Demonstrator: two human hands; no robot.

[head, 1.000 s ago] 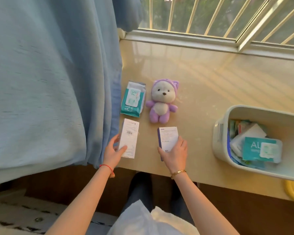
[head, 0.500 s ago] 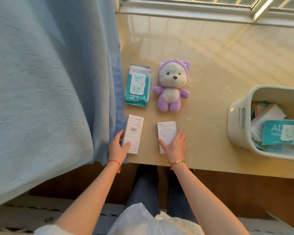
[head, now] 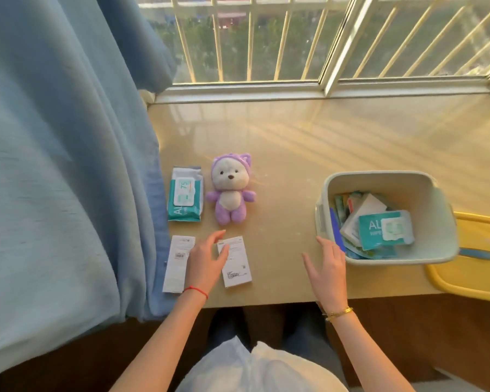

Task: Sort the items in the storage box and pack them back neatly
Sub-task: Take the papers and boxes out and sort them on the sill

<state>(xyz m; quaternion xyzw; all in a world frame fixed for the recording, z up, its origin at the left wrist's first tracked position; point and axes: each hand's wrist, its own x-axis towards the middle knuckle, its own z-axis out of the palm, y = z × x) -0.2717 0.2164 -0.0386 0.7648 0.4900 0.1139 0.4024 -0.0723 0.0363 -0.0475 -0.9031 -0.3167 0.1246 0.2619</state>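
Note:
A pale storage box stands at the right of the sill, holding a teal wipes pack and several packets. At the left lie a teal wipes pack, a purple plush bear and two white cartons side by side. My left hand hovers open between the two cartons, partly over each. My right hand is open, fingers spread, its fingertips at the box's near left corner.
A blue curtain hangs along the left edge of the beige sill. A yellow lid or tray lies under the box at the right. Window bars close off the back.
My right hand left the right carton and moved right to the box. My left hand shifted from the left carton's edge to between the cartons. The view tilted up.

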